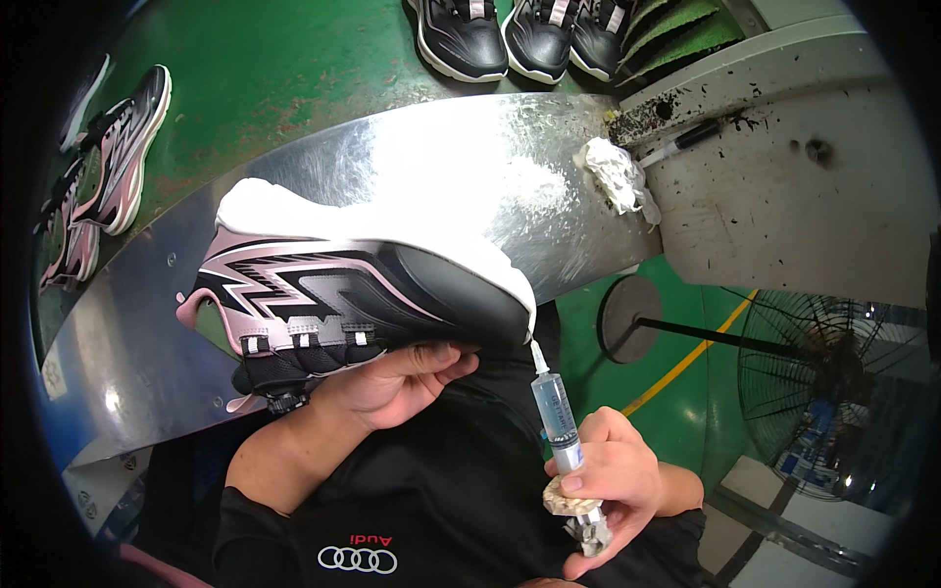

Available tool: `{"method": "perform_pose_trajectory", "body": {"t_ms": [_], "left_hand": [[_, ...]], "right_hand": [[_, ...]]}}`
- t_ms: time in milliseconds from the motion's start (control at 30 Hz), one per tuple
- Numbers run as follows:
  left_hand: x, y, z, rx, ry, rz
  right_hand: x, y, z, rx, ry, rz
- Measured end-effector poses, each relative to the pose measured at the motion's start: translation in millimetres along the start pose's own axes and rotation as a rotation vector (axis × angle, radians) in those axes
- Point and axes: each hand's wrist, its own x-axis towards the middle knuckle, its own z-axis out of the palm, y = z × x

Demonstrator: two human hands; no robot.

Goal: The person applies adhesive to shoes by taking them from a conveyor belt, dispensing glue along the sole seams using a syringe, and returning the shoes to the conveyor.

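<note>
A black, pink and white sneaker (343,284) lies on its side in front of me, its white sole turned away and its toe pointing right. My left hand (397,382) grips it from below near the laces; part of the fingers is hidden behind the upper. In my right hand (622,465) is a syringe (559,412) with clear liquid in its barrel, the fingers closed around its plunger end. The syringe's tip meets the seam between the toe and the white sole.
A metal work surface (323,162) curves beneath the sneaker. Crumpled white tissue (618,176) and a black-capped marker (681,142) lie by the grey machine housing (804,186). More sneakers (461,39) stand on the green surface beyond, others (123,157) at left. A black fan (823,382) stands right.
</note>
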Motion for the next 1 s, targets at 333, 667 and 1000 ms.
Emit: {"method": "perform_pose_trajectory", "body": {"t_ms": [333, 667, 1000], "left_hand": [[5, 5, 12, -0.012, -0.015, 0.056], [4, 6, 21, -0.075, -0.074, 0.062], [4, 7, 27, -0.057, -0.082, 0.083]], "right_hand": [[9, 14, 18, -0.383, 0.071, -0.192], [14, 24, 27, -0.549, 0.069, -0.297], [12, 29, 31, -0.597, 0.060, -0.326]]}}
